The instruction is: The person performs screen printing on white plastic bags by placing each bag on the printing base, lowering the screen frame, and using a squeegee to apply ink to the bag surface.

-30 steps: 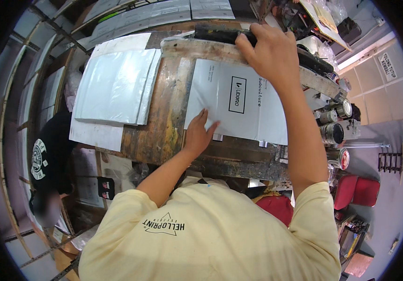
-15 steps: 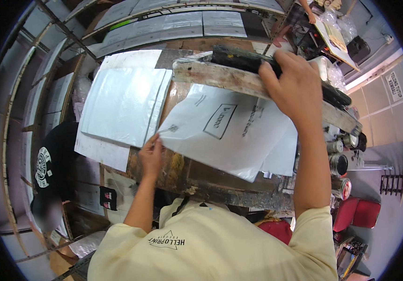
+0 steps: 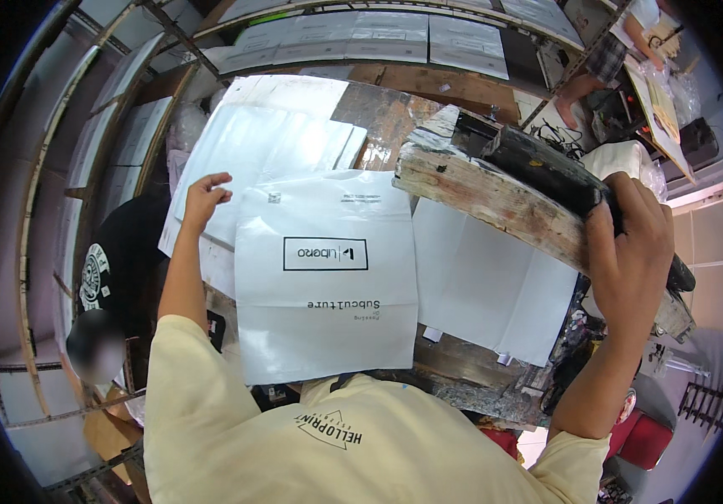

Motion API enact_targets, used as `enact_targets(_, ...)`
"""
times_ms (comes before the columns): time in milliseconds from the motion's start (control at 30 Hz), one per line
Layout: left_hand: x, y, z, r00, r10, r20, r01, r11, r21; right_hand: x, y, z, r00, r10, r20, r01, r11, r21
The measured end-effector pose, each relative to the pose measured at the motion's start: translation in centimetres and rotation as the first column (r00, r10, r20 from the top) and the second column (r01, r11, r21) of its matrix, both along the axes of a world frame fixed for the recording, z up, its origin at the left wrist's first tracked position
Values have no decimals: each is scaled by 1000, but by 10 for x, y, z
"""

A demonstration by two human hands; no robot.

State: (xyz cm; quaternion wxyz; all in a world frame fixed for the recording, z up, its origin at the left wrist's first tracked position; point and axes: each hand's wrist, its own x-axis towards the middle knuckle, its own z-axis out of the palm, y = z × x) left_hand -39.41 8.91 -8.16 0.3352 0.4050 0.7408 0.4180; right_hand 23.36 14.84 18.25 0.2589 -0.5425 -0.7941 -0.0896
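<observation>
In the middle, a white plastic bag [image 3: 325, 336] with black print and a boxed logo hangs over the near edge of the worn work table [image 3: 462, 361]. My left hand [image 3: 206, 200] is just left of it, empty, with fingers apart, over a stack of white bags [image 3: 269, 139]. On the right, my right hand [image 3: 634, 223] grips the black bar [image 3: 546, 172] on a raised, stained wooden frame [image 3: 479, 197]. Beneath the frame, a plain white sheet [image 3: 491, 281] lies on the table. The frame's underside is hidden.
Racks with flat white sheets [image 3: 386, 38] stand behind the table and along the left. A person in a black shirt [image 3: 134, 252] is close on the left; another person [image 3: 605, 59] stands far right. A red chair [image 3: 651, 438] is at the lower right.
The printed bag has come out from under the frame, moved left and turned. My left hand has let go of it and moved up and left. My right hand still holds the frame.
</observation>
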Motion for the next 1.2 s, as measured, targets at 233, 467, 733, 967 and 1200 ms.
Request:
enact_targets(233,54,6,-35,882,-8,-472,4,1000,-8,5,-9,-11,1000,5,-4,-4,997,71)
enact_targets(467,292,-35,97,918,-398,-4,392,903,177,0,-11,-16,999,31,-18,-29,997,75)
enact_targets(733,240,-64,45,971,14,-238,44,970,238,4,-38,-36,999,38,22,-40,997,71)
enact_targets(967,102,-61,-76,809,110,-577,-74,994,86,0,-47,-42,1000,24,1,-24,996,84)
enact_targets(1200,80,18,-135,640,128,-758,-276,958,-72,-3,-17,-18,1000,1,-8,-1,999,42)
